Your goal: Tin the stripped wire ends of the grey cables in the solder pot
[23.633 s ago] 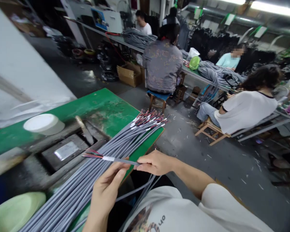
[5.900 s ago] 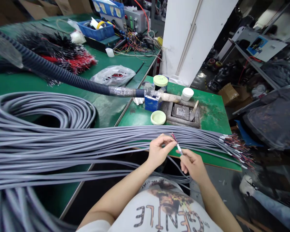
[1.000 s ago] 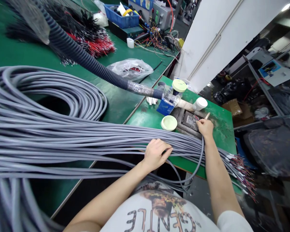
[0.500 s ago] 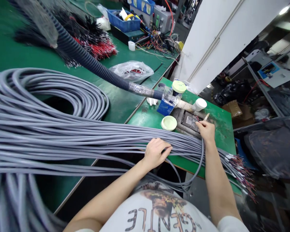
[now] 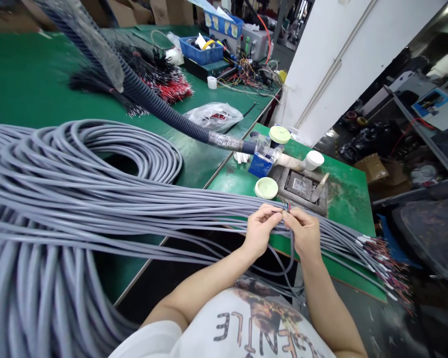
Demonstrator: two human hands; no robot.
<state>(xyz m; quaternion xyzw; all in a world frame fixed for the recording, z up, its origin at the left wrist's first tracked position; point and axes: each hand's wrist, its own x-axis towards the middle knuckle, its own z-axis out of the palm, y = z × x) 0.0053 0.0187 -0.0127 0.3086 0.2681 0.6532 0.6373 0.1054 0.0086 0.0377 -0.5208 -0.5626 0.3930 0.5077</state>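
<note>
The left hand [image 5: 259,231] and the right hand [image 5: 304,233] meet at the lower middle of the frame, just over the front edge of a green counter [image 5: 343,199]. Both grips are clenched in a tight pinch on the end of one gray cable [image 5: 286,211], and thin red and blue wires [image 5: 286,207] poke up from it between the fingertips. Under the right hand, a length of cable drops down past the counter's edge. The gray cable bundle [image 5: 134,209] sweeps across the frame from a large coil at the left and passes just behind the hands. At the lower right its ends fan out into white-tipped red and dark wires [image 5: 388,263]. Beyond the hands, a metal tray [image 5: 300,186] sits in a worn stone-like surround, with a scraper [image 5: 320,187] at its right edge and a pale green lid [image 5: 266,188] just to its left. A corrugated black hose [image 5: 153,107] runs from the upper left to a blue box [image 5: 260,165]. Toward the top, a blue bin [image 5: 200,57] stands near a bunch of red and black wires [image 5: 168,84].
</note>
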